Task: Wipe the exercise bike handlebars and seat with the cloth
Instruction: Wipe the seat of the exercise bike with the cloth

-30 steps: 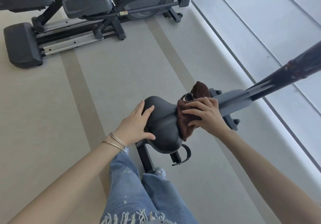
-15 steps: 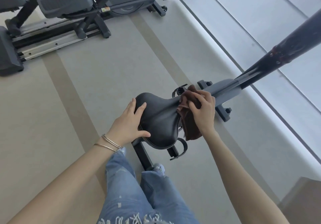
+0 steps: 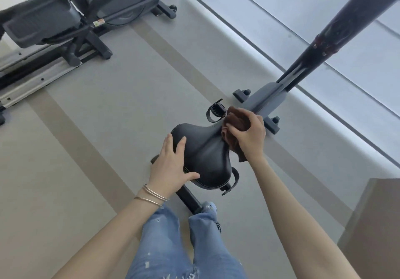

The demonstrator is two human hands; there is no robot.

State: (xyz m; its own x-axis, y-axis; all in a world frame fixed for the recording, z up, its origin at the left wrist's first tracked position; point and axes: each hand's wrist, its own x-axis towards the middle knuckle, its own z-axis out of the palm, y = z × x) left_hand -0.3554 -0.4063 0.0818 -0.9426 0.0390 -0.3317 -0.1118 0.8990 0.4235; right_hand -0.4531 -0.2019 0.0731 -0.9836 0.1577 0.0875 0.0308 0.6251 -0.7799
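The black padded bike seat [image 3: 205, 155] is below me in the middle of the view. My left hand [image 3: 173, 166] lies flat against its wide rear left side, fingers spread, thumb on the seat's back edge. My right hand [image 3: 249, 136] is shut on a bunched brown cloth [image 3: 234, 118] and presses it on the seat's narrow nose. A tail of the cloth hangs down beside my wrist. The bike's dark frame post [image 3: 324, 47] rises to the upper right. The handlebars are out of view.
An elliptical machine [image 3: 86, 17] stands on the grey floor at the upper left. A window ledge [image 3: 270, 47] runs diagonally along the right. A brown box corner [image 3: 376, 224] sits at the lower right. My jeans-clad legs [image 3: 173, 246] stand just behind the seat.
My right hand has slid the cloth forward from the middle of the seat to its nose and bunched it tighter. My left hand has stayed on the seat's rear. The camera view has shifted.
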